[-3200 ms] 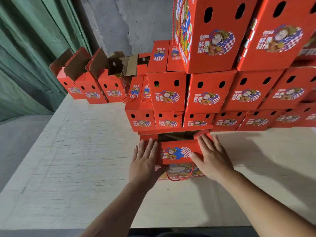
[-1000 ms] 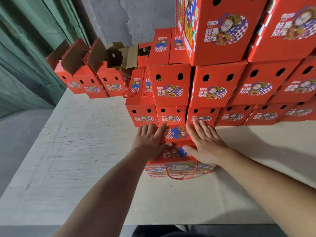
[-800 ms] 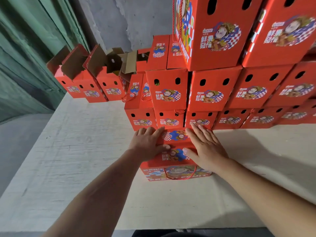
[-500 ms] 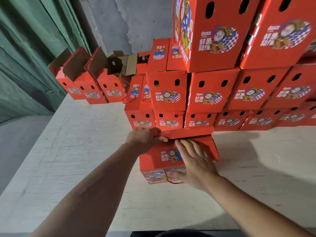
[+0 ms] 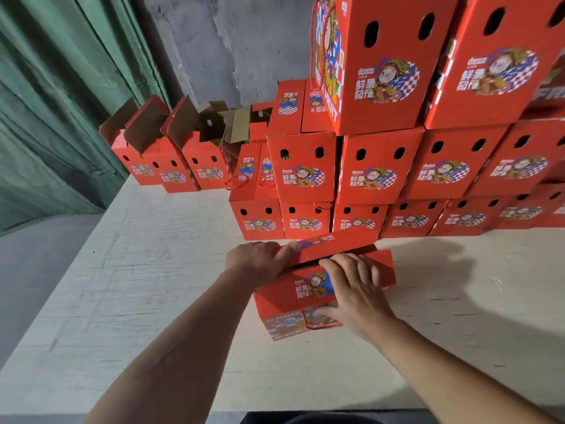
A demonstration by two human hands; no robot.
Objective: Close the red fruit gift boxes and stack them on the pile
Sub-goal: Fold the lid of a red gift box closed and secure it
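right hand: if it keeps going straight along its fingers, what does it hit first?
Probably the raised far flap of the box under the right hand; its fingertips point at the dark gap beneath that flap. Beyond stands the bottom row of the pile. Depth is hard to judge.

The place looked like a packing or storage room for a fruit business rather than a home or shop floor. A tall pile of closed red gift boxes (image 5: 376,175), all printed alike and fitted with rope handles, stood several layers high on a broad, pale, rough-surfaced desk (image 5: 137,286). A row of open boxes (image 5: 171,154) with raised brown cardboard flaps waited at the far left. Behind them rose a bare, patchy grey concrete wall (image 5: 232,47), and a green corrugated metal panel (image 5: 61,87) closed off the left side.
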